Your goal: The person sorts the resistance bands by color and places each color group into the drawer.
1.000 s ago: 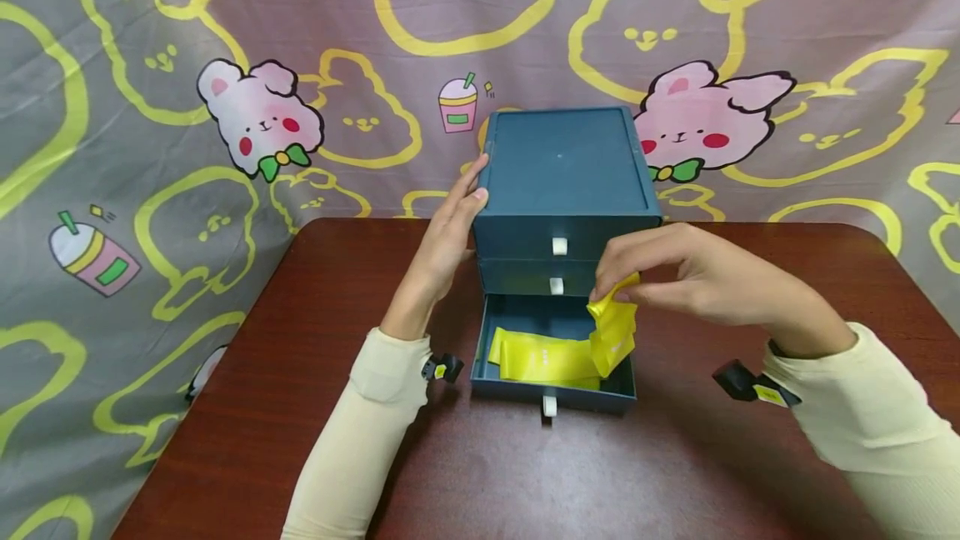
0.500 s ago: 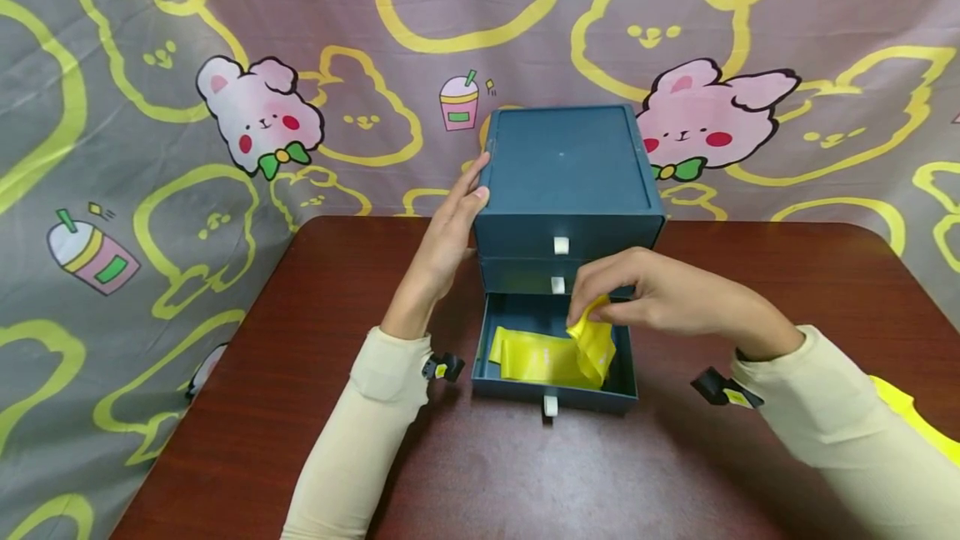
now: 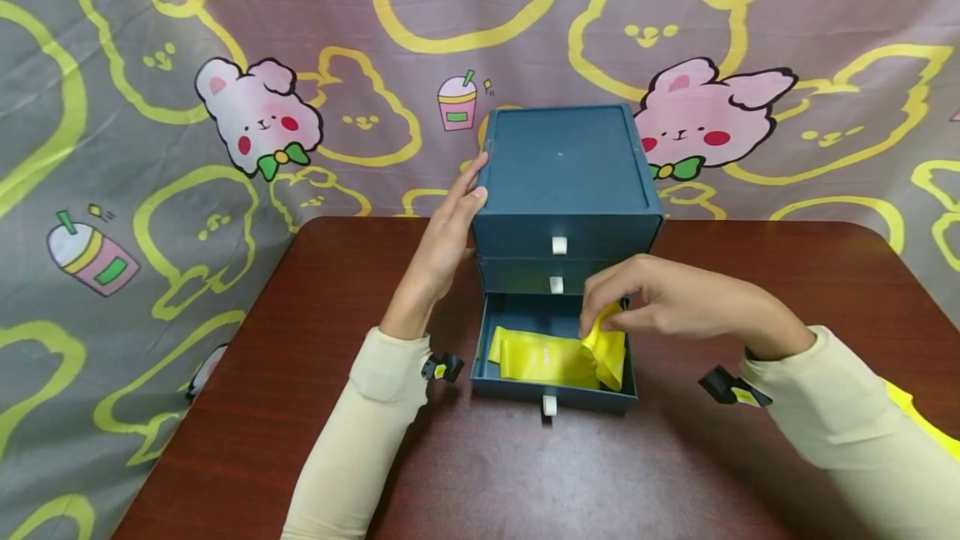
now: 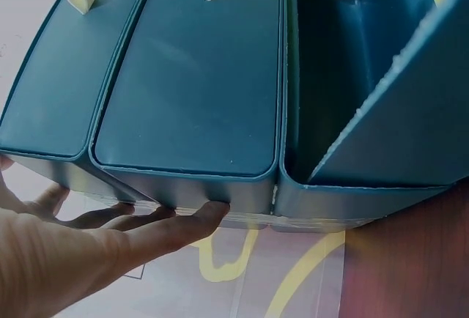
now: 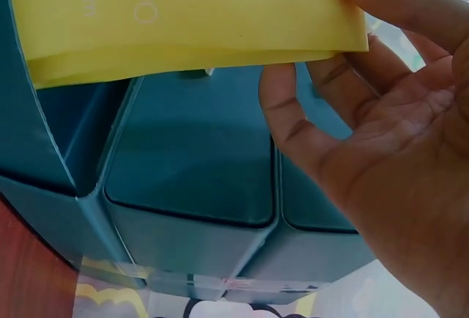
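Observation:
A dark blue three-drawer box (image 3: 562,161) stands on the table, its bottom drawer (image 3: 517,394) pulled out. My left hand (image 3: 446,236) rests against the box's left side with fingers extended, as the left wrist view (image 4: 110,241) also shows. Between thumb and fingers, my right hand (image 3: 660,298) pinches the upper end of a yellow resistance band (image 3: 606,352). The band's lower part hangs into the open drawer, and a flat yellow stretch (image 3: 547,359) lies along the drawer floor. Close up in the right wrist view, the band (image 5: 190,17) carries pale lettering and small circles.
White pull tabs (image 3: 558,245) stick out from the drawer fronts. A yellow piece (image 3: 918,419) shows at the right edge beside my right sleeve. The brown table (image 3: 360,273) meets a patterned curtain (image 3: 360,7) at the back.
My right hand has lowered toward the drawer with the band's end, first shifting left, then slightly back right. The left hand keeps its place on the box.

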A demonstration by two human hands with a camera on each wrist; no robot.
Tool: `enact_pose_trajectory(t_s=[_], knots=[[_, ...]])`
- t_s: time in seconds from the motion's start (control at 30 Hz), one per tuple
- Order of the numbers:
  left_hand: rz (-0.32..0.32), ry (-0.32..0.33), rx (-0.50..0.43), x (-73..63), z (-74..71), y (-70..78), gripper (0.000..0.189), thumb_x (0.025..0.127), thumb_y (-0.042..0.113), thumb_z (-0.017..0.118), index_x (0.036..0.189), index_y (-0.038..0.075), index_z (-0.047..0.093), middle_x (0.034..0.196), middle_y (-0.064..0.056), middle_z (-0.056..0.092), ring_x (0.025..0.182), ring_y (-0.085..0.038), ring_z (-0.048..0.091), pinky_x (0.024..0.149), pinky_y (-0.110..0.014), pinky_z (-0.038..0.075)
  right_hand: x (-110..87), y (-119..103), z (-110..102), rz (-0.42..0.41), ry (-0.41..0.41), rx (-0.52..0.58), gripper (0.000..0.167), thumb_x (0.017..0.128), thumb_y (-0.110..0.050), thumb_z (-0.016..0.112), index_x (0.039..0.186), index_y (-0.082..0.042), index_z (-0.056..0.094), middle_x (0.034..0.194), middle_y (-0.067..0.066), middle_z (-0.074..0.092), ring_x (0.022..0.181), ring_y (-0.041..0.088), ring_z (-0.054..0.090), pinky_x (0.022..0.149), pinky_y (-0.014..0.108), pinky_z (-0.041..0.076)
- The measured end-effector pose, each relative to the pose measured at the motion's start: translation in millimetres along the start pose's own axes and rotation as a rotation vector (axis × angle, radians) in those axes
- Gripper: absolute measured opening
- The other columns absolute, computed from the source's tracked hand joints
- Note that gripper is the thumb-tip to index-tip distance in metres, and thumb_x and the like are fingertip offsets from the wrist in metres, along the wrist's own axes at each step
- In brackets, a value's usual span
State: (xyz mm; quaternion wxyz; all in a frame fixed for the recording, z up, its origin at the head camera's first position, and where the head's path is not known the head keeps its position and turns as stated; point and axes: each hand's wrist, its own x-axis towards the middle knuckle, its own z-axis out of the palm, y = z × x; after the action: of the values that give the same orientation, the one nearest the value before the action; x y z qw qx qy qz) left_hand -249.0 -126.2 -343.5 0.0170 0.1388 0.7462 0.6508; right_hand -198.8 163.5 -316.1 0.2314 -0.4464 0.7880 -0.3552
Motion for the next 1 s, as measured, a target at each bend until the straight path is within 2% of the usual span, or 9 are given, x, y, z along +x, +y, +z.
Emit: enact_pose_trajectory(t_s=[0.23,0.33,0.63,0.83,1.0], knots=[[0.002,-0.004,-0.001,-0.7,-0.4,-0.3,0.057,0.108,0.043,0.043,0.164,0.044,0.03,0.175,0.005,0.017,0.16,-0.029,0.02,0.112,-0.083,0.027,4.2,2.0,1.9,0.002,-0.032,0.006,0.031,0.1,-0.001,0.064,0.109,-0.026,0.079,0.107,-0.007,0.072,0.101,0.018,0.064,0.082,0.032,0.059],[-0.001,0.0,-0.003,-0.2,0.2,-0.4,0.057,0.108,0.043,0.043,0.163,0.044,0.03,0.175,0.005,0.017,0.16,-0.029,0.021,0.112,-0.083,0.027,13.2,4.5,6.8,-0.002,-0.049,0.005,0.029,0.1,0.0,0.064,0.108,-0.024,0.079,0.105,-0.007,0.072,0.099,0.018,0.064,0.082,0.031,0.058],[0.001,0.002,-0.005,-0.6,1.0,0.9,0.055,0.11,0.042,0.042,0.163,0.044,0.031,0.175,0.005,0.019,0.16,-0.028,0.021,0.112,-0.082,0.026,44.9,12.4,24.1,-0.088,-0.087,-0.013,0.03,0.1,0.004,0.062,0.106,-0.019,0.08,0.103,-0.006,0.072,0.092,0.018,0.064,0.081,0.03,0.057],[0.005,-0.004,0.003,-0.4,-0.1,1.6,0.055,0.11,0.043,0.041,0.163,0.044,0.03,0.175,0.006,0.018,0.161,-0.028,0.02,0.113,-0.083,0.026,66.0,9.1,35.4,-0.094,-0.101,-0.146,0.033,0.097,0.011,0.06,0.102,-0.014,0.081,0.101,-0.007,0.073,0.093,0.013,0.067,0.093,0.034,0.057],[0.002,-0.006,0.004,-0.8,-0.7,1.2,0.054,0.11,0.043,0.041,0.163,0.045,0.03,0.175,0.007,0.018,0.161,-0.027,0.02,0.113,-0.081,0.027,77.0,11.4,45.2,-0.094,-0.1,-0.208,0.037,0.094,0.015,0.055,0.101,-0.01,0.082,0.099,-0.005,0.073,0.09,0.012,0.066,0.093,0.034,0.056]])
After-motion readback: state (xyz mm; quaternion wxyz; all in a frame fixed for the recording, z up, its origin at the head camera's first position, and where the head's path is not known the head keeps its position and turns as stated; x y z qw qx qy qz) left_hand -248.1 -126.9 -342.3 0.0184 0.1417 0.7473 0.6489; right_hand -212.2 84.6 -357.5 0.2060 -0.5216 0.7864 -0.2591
